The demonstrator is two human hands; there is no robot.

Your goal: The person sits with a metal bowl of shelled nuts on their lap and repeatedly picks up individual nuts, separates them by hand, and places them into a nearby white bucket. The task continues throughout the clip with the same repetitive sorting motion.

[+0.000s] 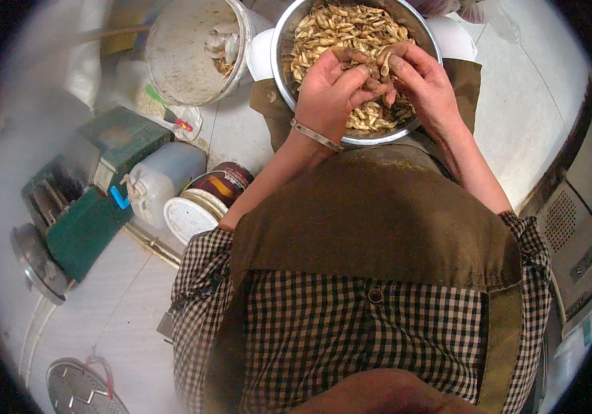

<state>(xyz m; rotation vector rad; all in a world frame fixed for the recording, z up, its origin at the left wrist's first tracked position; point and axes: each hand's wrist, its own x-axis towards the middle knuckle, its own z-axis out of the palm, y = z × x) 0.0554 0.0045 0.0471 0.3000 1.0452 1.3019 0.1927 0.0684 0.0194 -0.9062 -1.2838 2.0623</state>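
Note:
A round metal basin (pixel 280 70) sits before me, filled with small, elongated, yellowish-brown pieces (pixel 347 26) of a kind I cannot tell for sure. Over its middle, my left hand (pixel 334 85) has its fingers curled around some dark brown bits (pixel 372 83). Close beside it, my right hand (pixel 425 77) pinches one pale piece (pixel 386 63) between thumb and fingers. The fingertips of both hands look soiled and nearly meet. A brown apron (pixel 373 217) covers my lap and reaches the basin's near rim.
Left of the basin stands a dirty white bucket (pixel 182 57) with some scraps inside. Further left are a green box (pixel 89 233), a plastic jerrycan (pixel 166 165) with a tap, and lidded tubs (pixel 192 215). A metal lid (pixel 42 269) leans there. At right is a metal appliance (pixel 565 222).

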